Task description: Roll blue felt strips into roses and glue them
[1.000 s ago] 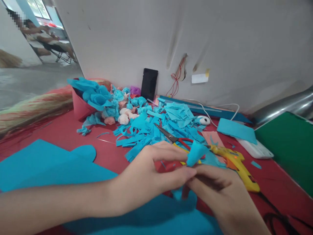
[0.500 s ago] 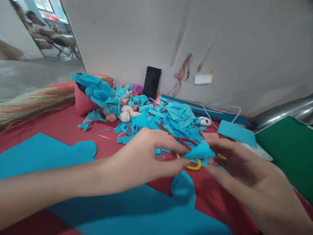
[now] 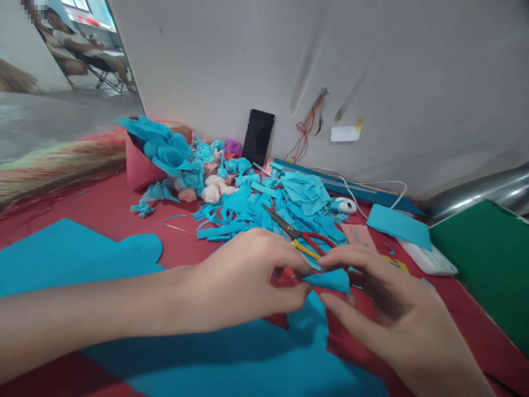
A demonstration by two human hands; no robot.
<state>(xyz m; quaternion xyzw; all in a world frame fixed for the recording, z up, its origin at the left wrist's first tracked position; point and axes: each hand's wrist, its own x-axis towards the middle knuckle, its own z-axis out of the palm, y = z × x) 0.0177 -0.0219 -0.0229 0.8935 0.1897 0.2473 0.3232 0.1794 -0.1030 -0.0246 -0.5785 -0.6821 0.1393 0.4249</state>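
A small rolled cone of blue crepe paper point(image 3: 330, 280) is held sideways over the table. My left hand point(image 3: 256, 278) pinches its pointed end between thumb and fingers. Curved around the wider end is my right hand point(image 3: 384, 309), its index finger above the paper and its thumb below, with a gap between them. Whether its rear fingers touch the paper is hidden. Scissors with red and yellow handles point(image 3: 314, 238) lie just behind the hands. Beneath them, a large blue paper sheet point(image 3: 231, 358) with a rounded tab point(image 3: 309, 322) rests on the red tabletop point(image 3: 185, 234).
Blue paper strips point(image 3: 303, 193) are heaped behind the scissors, beside crepe flowers point(image 3: 210, 193) and a pink cone with blue petals point(image 3: 142, 165). A phone point(image 3: 258, 137) leans on the wall. Another blue sheet point(image 3: 61, 253) lies left, a green board point(image 3: 487, 270) right. A person sits far left.
Both hands and the paper cone have shifted lower. My right hand has moved left along the cone, its index finger now over it. More of the scissors shows.
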